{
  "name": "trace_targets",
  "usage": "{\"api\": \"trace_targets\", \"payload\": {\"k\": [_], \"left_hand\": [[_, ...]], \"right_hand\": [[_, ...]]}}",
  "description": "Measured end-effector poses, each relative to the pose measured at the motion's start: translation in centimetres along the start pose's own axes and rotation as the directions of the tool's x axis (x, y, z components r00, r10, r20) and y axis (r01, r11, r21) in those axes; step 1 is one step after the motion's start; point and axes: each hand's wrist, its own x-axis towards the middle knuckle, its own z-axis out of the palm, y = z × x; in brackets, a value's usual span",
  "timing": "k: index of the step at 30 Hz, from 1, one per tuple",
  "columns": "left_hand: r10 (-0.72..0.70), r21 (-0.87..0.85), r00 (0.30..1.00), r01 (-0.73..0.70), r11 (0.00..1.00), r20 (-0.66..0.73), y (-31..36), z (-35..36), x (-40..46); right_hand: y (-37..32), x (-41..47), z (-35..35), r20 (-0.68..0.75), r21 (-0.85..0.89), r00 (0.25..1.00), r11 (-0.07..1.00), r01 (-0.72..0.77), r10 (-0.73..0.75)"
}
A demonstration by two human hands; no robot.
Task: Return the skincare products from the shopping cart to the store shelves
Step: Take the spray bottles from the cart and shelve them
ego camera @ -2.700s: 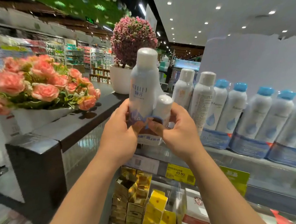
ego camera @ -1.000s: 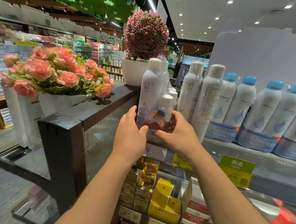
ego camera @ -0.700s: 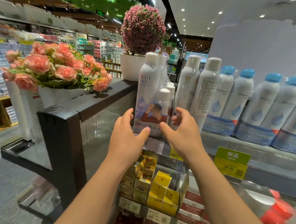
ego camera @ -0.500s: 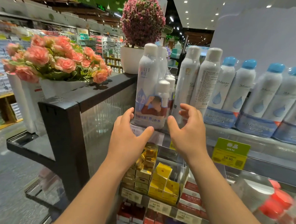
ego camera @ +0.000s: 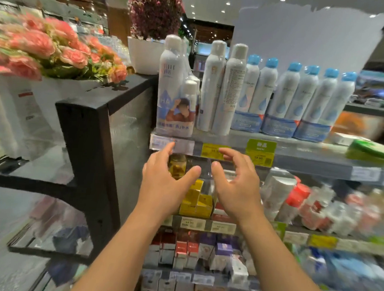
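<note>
Withdrawn from the spray pack (ego camera: 177,93) since a moment ago, when both palms bracketed its base; now lowered below the shelf edge and holding nothing. Standing upright at the left end of the top shelf (ego camera: 302,149), just beside the dark end panel (ego camera: 90,153): a tall white can with a short one banded to its front by a printed sleeve. To its right, touching or nearly so, two tall white cans (ego camera: 220,89), then a row of blue-capped bottles (ego camera: 298,97) in banded pairs running toward the blurred right edge. Above the end panel, pink roses (ego camera: 47,51) in a white planter and, farther back, a pink-purple flower ball (ego camera: 154,12) in a white pot. Under the top shelf, yellow boxes (ego camera: 197,201) partly hidden behind the hands; lower still, rows of small cartons, blurred. Left hand (ego camera: 164,184) spread wide, thumb out to the right, fingertips near a white price tag (ego camera: 172,144). Right hand (ego camera: 235,185) likewise spread, fingers curled loosely, near a yellow price tag (ego camera: 213,151). Both hands apart from each other and empty.
</note>
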Motion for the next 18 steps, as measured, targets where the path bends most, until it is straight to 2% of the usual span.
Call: {"api": "trace_targets", "payload": {"k": [4,10,13,18], "left_hand": [[0.002,-0.049,0.994,0.003,0.999,0.112,-1.2,-0.3,-3.8],[0.018,-0.104,0.947,0.016,0.994,0.320,-1.7,1.1,-10.3],[0.041,-0.107,0.912,0.004,0.994,0.407,-1.1,2.6,-13.0],[0.078,-0.143,0.829,0.003,0.990,0.554,0.6,5.6,-16.8]], "right_hand": [[-0.8,-5.0,-1.4,0.018,-0.047,0.995,0.994,-0.101,0.102],[-1.5,-13.1,-5.4,-0.037,-0.152,0.972,0.960,-0.234,0.231],[-1.6,-16.8,-8.3,-0.073,-0.189,0.930,0.911,-0.367,0.359],[-1.6,-22.3,-13.3,-0.192,-0.180,0.850,0.834,-0.521,0.490]]}}
